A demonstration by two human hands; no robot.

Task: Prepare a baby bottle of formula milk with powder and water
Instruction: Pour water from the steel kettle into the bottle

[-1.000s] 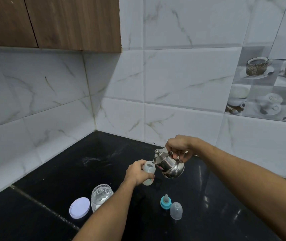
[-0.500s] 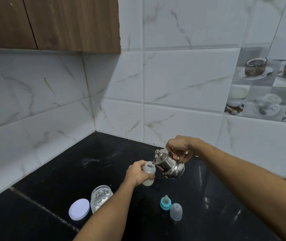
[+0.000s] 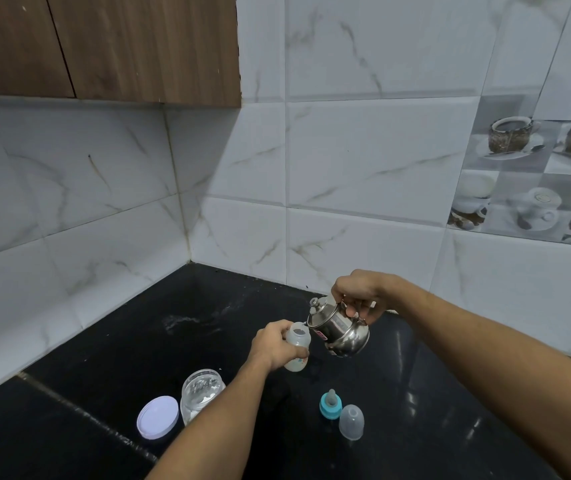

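Tilting toward the baby bottle (image 3: pixel 297 346), open at the neck and held just off the black surface (image 3: pixel 415 393) near the middle of the scene. Gripping that bottle around its body: left hand (image 3: pixel 273 346), fingers closed firmly on it. Hanging just right of the bottle's mouth and almost touching it: small steel kettle (image 3: pixel 337 329), lid on, spout side leaning down to the opening, carried from above by the right hand (image 3: pixel 358 296), fingers clamped on the handle. Looking like the water-filling step, judging by the pose; no stream clear enough to confirm, and the level inside the cloudy bottle impossible to read. Calling next for a steady tilt with the spout kept over the narrow neck, stopping before overflow, then setting the kettle down. Waiting nearer the camera on the surface: teal ring with teat (image 3: pixel 330 405) standing upright, and just beside it the clear dome cap (image 3: pixel 351 421), both off the bottle, so capping not yet done. Sitting further left: clear jar (image 3: pixel 202 393), open, showing white powder clinging inside and a low amount at the bottom, with its white lid (image 3: pixel 158 416) lying flat just beside it. Wrapping the corner behind: marbled wall tiles (image 3: pixel 363 161) under a wooden cabinet (image 3: pixel 104 46).
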